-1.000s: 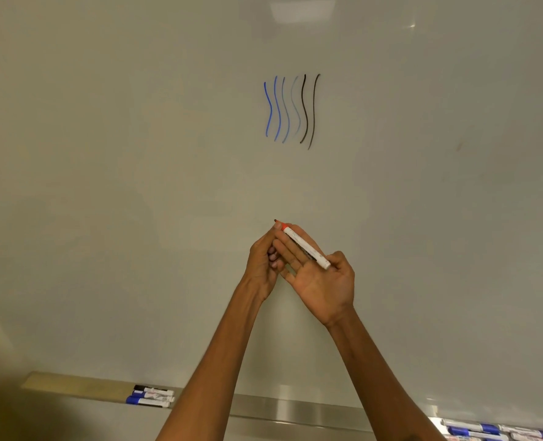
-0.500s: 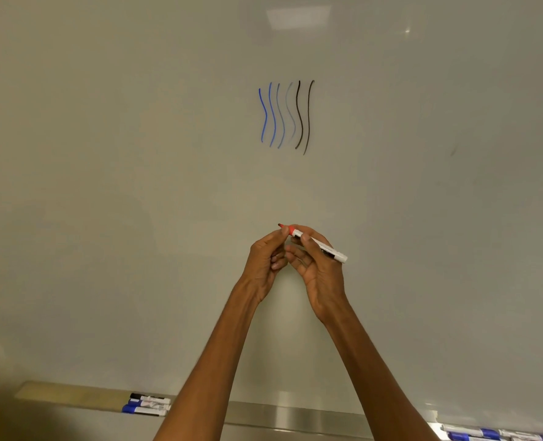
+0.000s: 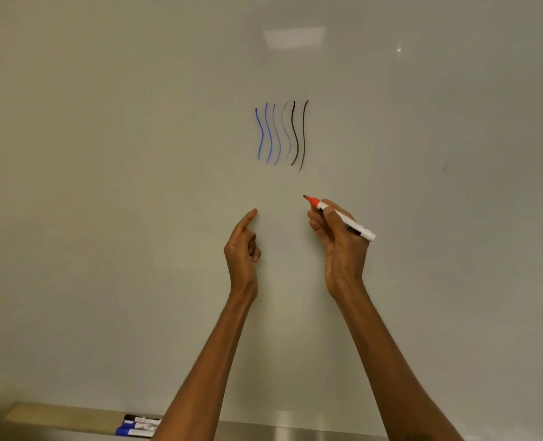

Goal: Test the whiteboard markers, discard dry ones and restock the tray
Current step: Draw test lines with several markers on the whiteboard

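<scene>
My right hand (image 3: 343, 243) grips an uncapped red-tipped white marker (image 3: 346, 219), its nib pointing up-left just off the whiteboard (image 3: 104, 186). The marker sits below several wavy test strokes (image 3: 281, 135), blue on the left, a faint grey one, black on the right. My left hand (image 3: 243, 246) hovers beside it, a hand's width to the left, one finger pointing up and the others curled. Whether a cap lies in those curled fingers is hidden. The ledge tray (image 3: 57, 415) runs along the bottom, and three capped markers (image 3: 139, 426) lie on it.
A metal strip (image 3: 295, 429) continues the tray to the right, between my forearms. A ceiling light reflection (image 3: 294, 36) shows high on the board. A small smudge (image 3: 444, 168) marks the board at the right.
My hands were together at the marker's tip; now they have parted. The left moved left, the right rose slightly to the right with the marker. The view tilted up.
</scene>
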